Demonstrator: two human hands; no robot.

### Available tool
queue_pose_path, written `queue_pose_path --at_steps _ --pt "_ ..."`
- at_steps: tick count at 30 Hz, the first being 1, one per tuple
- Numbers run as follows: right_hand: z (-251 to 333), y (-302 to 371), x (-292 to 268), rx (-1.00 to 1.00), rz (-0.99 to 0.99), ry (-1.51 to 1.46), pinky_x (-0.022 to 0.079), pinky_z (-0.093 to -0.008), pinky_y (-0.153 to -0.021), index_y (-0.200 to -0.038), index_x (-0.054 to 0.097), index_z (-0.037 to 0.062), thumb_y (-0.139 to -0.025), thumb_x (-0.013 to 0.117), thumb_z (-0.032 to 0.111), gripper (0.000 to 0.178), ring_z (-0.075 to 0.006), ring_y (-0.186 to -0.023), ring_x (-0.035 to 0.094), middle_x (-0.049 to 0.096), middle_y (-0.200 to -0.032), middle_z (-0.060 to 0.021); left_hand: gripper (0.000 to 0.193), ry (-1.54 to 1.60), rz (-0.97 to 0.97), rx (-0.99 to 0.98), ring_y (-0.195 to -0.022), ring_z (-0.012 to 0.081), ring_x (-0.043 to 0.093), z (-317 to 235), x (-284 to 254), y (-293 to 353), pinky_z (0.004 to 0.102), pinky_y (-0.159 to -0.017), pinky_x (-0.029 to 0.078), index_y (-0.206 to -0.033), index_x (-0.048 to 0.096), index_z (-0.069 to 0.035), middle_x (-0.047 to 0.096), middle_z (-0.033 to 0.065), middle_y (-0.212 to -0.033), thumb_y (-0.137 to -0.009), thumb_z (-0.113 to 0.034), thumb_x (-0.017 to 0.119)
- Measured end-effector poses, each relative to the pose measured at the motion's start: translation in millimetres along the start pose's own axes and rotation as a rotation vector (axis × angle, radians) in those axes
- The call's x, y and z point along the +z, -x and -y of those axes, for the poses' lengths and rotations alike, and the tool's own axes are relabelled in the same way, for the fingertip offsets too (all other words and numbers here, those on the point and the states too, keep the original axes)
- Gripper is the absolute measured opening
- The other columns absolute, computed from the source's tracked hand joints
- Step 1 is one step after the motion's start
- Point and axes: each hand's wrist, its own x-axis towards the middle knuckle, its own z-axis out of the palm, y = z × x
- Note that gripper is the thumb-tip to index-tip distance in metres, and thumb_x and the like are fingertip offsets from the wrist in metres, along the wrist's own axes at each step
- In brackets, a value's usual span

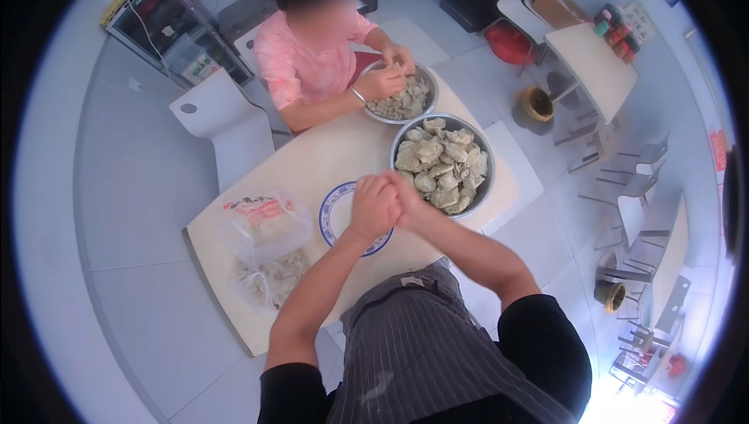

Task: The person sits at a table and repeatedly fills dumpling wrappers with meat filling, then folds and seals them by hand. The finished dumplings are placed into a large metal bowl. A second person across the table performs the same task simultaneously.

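Observation:
My left hand (371,204) and my right hand (407,198) are closed together over a white plate (328,217) with a blue patterned rim. Whatever they may hold between them is hidden by the fingers. Just beyond my right hand is a large metal bowl (491,182) heaped with pale grey, lumpy clumps (441,155) that look like oyster mushrooms. Farther off, a second metal bowl (378,117) contains smaller, similar pieces (407,102). Another person's two hands (394,69) work above that second bowl.
A clear plastic bag (269,225) with red print and greyish pieces lies on the table (304,166) to the left. The other person (300,57) sits across, near a white chair (222,116). More tables (597,65) and bins (537,104) stand right.

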Motion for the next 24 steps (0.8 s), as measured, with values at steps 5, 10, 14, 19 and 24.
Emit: queue_pose_path --at_steps 5,10,14,19,24 --pt "89 -17 -65 -0.12 -0.145 0.363 0.051 -0.0343 -0.08 -0.103 0.059 0.0044 -0.097 0.041 0.041 0.041 -0.0195 -0.09 0.062 0.063 -0.099 -0.0102 0.018 0.195 -0.138 -0.164 -0.102 0.0352 0.052 -18 88 -44 0.0435 -0.087 0.041 -0.094 0.054 -0.003 0.055 0.015 -0.11 -0.077 -0.005 0.056" --pt "134 -25 -109 -0.44 -0.356 0.971 0.046 -0.0326 -0.087 -0.107 0.065 0.0053 -0.093 0.048 0.028 0.031 -0.0193 -0.098 0.06 0.065 -0.105 -0.0083 0.026 0.426 -0.067 -0.43 -0.112 0.0387 0.048 -14 133 -29 0.0409 -0.098 0.039 -0.105 0.052 -0.004 0.051 0.0179 -0.123 -0.08 0.003 0.054" --pt "138 -30 -132 -0.682 -0.379 1.309 0.049 -0.0343 -0.085 -0.104 0.068 0.0075 -0.086 0.052 0.015 0.025 -0.0254 -0.094 0.066 0.069 -0.101 -0.0147 0.02 0.248 0.065 -0.428 -0.107 0.036 0.052 -14 120 -14 0.0396 -0.09 0.044 -0.096 0.058 -0.006 0.054 0.0159 -0.117 -0.079 0.003 0.057" --pt "135 -20 -114 -0.93 -0.445 1.388 0.053 -0.0387 -0.075 -0.093 0.069 0.0058 -0.08 0.056 0.007 0.018 -0.0312 -0.08 0.067 0.069 -0.082 -0.0148 0.012 0.084 0.356 -0.714 -0.098 0.0327 0.057 -29 110 -25 0.0421 -0.084 0.045 -0.087 0.063 -0.007 0.059 0.0118 -0.108 -0.077 -0.004 0.059" --pt "129 -18 -110 -0.975 -0.436 1.687 0.049 -0.0412 -0.085 -0.092 0.068 0.0063 -0.073 0.062 0.002 0.02 -0.0322 -0.093 0.064 0.068 -0.095 -0.0151 0.017 -0.125 0.268 -0.38 -0.098 0.0331 0.057 -28 120 -13 0.0426 -0.084 0.047 -0.09 0.065 -0.003 0.059 0.0142 -0.107 -0.079 -0.006 0.052"
